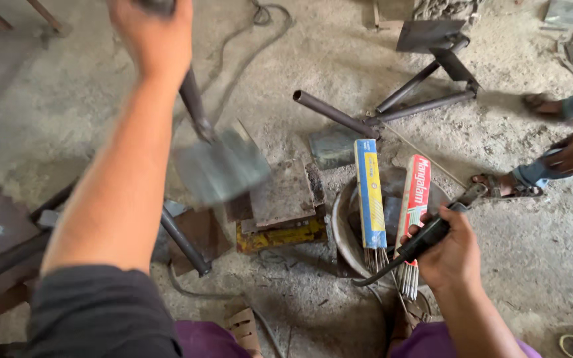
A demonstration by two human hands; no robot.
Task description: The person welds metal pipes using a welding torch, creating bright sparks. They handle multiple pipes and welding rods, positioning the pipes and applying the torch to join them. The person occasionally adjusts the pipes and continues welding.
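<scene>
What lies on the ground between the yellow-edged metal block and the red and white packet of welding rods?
In the head view, a blue and yellow packet of welding rods lies between them, resting across the rim of a round metal pan.

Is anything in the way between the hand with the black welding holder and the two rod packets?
Nothing visible is. The right hand grips the black electrode holder right beside the red packet, the holder crossing its lower part; the blue-and-yellow packet stands just left, unblocked.

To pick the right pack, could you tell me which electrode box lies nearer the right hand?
The red-and-white electrode box, just beside the right hand; the blue-and-yellow box lies farther left.
</scene>
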